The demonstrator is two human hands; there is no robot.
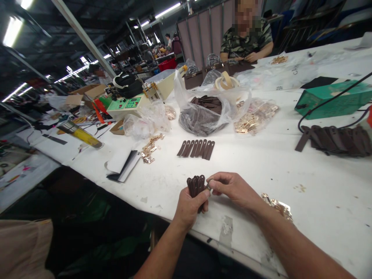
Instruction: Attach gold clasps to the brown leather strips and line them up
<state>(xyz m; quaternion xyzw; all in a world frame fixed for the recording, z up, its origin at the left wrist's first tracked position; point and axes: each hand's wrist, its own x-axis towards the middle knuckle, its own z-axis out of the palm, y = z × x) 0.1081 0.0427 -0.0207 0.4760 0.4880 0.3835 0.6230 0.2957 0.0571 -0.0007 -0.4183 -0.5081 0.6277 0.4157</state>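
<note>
Brown straps in the left hand, fingers of both hands closed

The left hand [187, 207] holds a bundle of brown straps [196, 186] upright above the counter [250, 159], its fingers closed around them. The right hand [231, 188] meets it at the bundle's side, fingers pinched on a small piece [208, 186] whose material is hard to tell. Beyond the hands, a row of straps [196, 148] lies slanted side by side, with an open plastic bag of straps [203, 116] behind it. Gold fittings [150, 149] lie loose left of the row, more fill a clear bag [257, 116] to its right, and another group [277, 207] sits by the right forearm. A pile of straps [340, 141] lies near a green box [333, 100].

Across the counter sits a person in a camouflage top [247, 40]. Clear plastic [293, 73] there carries a few dark letters, too creased to read fully; markings on the machine's green panel [124, 104] are too small to read
</note>
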